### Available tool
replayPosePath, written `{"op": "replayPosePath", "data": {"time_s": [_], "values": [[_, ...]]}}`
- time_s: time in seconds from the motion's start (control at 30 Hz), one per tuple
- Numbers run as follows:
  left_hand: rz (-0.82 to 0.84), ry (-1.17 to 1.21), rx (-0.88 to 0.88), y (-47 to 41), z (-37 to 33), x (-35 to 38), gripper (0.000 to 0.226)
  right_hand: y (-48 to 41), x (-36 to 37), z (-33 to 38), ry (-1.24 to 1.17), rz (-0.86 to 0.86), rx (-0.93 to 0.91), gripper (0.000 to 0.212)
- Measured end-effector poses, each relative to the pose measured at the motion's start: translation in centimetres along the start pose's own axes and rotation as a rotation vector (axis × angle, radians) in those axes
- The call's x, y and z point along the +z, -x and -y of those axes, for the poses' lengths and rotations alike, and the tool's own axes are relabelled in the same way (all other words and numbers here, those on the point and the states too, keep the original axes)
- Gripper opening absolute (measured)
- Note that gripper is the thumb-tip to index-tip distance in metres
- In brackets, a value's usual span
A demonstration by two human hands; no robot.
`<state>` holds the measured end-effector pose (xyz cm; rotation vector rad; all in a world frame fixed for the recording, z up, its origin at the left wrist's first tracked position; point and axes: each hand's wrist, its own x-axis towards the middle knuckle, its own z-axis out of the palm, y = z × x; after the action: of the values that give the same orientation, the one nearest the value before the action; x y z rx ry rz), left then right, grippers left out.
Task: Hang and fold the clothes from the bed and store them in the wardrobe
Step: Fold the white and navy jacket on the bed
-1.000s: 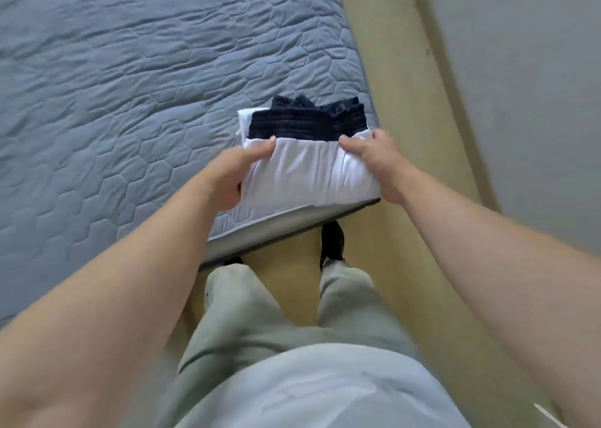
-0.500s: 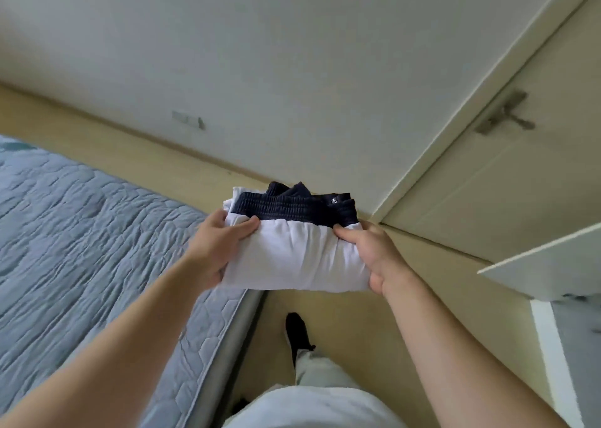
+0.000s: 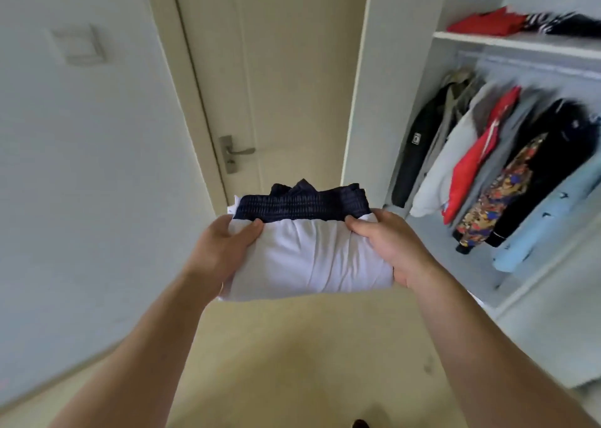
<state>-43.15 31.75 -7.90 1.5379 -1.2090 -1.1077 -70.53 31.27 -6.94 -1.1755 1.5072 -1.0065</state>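
I carry a stack of folded clothes in front of me: a white folded garment (image 3: 312, 258) on top and a dark navy folded garment (image 3: 302, 201) showing at its far edge. My left hand (image 3: 224, 249) grips the stack's left side, thumb on top. My right hand (image 3: 387, 245) grips the right side the same way. The open wardrobe (image 3: 517, 42) stands to the right, with several garments hanging (image 3: 487, 167) on its rail and folded red and dark clothes (image 3: 494, 23) on the shelf above.
A closed cream door (image 3: 286, 79) with a metal handle (image 3: 235, 151) faces me, just left of the wardrobe's side panel (image 3: 374, 102). A white wall with a switch plate (image 3: 78, 45) lies to the left. Beige floor (image 3: 292, 362) stretches below.
I lifted the stack off the bed and turned right with it. The view swung from the bed past the wall to the door and the open wardrobe. Both hands kept their grip.
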Motion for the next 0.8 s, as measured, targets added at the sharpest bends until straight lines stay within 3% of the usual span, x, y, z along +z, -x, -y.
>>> {"op": "replayPosePath", "data": {"time_s": [0.1,0.2,0.37,0.67,0.8], "values": [[0.061,-0.13,0.118,-5.5,-3.8,7.0,0.028,-3.5,-6.8,0.6,0.008,-0.134,-0.03,0.017],[0.131,-0.113,0.199,-11.1,-8.0,13.7,0.024,-7.8,-13.3,2.1,0.022,-0.245,-0.062,0.012],[0.262,-0.02,0.224,-20.1,-14.0,23.1,0.026,-15.8,-21.9,4.8,-0.002,-0.367,-0.071,0.021],[0.464,-0.015,0.318,-36.2,-21.8,35.7,0.022,-28.6,-30.2,7.3,-0.088,-0.605,-0.055,0.034],[0.557,-0.097,0.444,-42.5,-26.6,41.8,0.019,-32.5,-33.3,9.0,-0.145,-0.818,-0.073,0.021]]}}
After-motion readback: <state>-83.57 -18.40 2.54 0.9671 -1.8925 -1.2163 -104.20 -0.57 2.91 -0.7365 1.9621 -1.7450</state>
